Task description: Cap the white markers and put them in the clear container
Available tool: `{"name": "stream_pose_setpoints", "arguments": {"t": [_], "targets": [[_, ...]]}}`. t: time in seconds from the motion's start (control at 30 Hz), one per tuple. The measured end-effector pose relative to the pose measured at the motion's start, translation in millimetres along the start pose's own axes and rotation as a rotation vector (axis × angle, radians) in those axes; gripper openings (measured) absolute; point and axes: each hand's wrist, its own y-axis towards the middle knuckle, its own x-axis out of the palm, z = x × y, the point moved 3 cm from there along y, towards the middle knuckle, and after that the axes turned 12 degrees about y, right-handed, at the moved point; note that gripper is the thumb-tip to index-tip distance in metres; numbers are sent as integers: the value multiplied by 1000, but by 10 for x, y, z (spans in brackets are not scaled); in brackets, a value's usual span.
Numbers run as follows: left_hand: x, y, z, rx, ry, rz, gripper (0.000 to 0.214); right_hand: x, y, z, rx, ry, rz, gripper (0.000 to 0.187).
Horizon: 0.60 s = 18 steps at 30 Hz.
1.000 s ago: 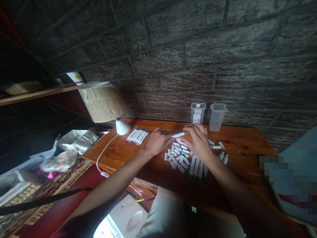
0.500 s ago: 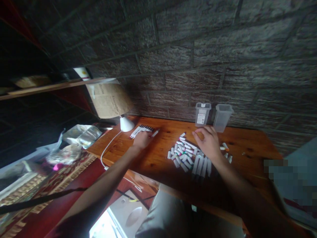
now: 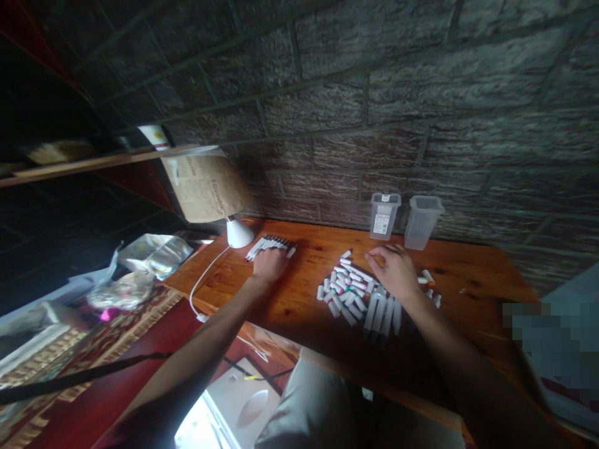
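My left hand (image 3: 271, 265) rests at a neat row of white markers with dark ends (image 3: 267, 243) near the lamp. Its fingers are closed on a white marker (image 3: 292, 251) at the row's right end, partly covered by the hand. My right hand (image 3: 395, 269) hovers at the right edge of a loose pile of white markers with coloured marks (image 3: 344, 290). Thumb and forefinger curl together in a loop, and I see nothing between them. Several larger pale markers (image 3: 381, 312) lie side by side below that hand.
Two clear plastic containers (image 3: 384, 215) stand against the brick wall. A lamp (image 3: 239, 234) with its cord (image 3: 206, 274) is at the table's left. A few loose markers (image 3: 427, 277) lie right of my right hand. Plastic bags (image 3: 154, 254) sit beyond the left edge.
The marker in my left hand has come from slightly apart to lie against the right end of the row. My right hand has barely moved.
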Motion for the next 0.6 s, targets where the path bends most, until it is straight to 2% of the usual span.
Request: {"name": "stream_pose_setpoints", "arguments": {"t": [0.27,0.37,0.43,0.5,0.53,0.6], "targets": [[52,33,-68,-72,-16,2,34,-30,2,-13,48,13,-38,19],[85,7,-107,-73,-33,27,39,-30,6,-12,54,0,-52,20],[117,25,-153,-87,-51,85,54,-22,7,-8,55,-5,-61,20],[180,91,-220,-119,-82,108,80,-15,8,-3,56,-8,-66,21],[230,141,-262,-137,-100,75,92,-12,7,0,58,-8,-67,21],[362,253,-356,-173,-118,-94,111,-10,4,6,64,-2,-67,21]]}}
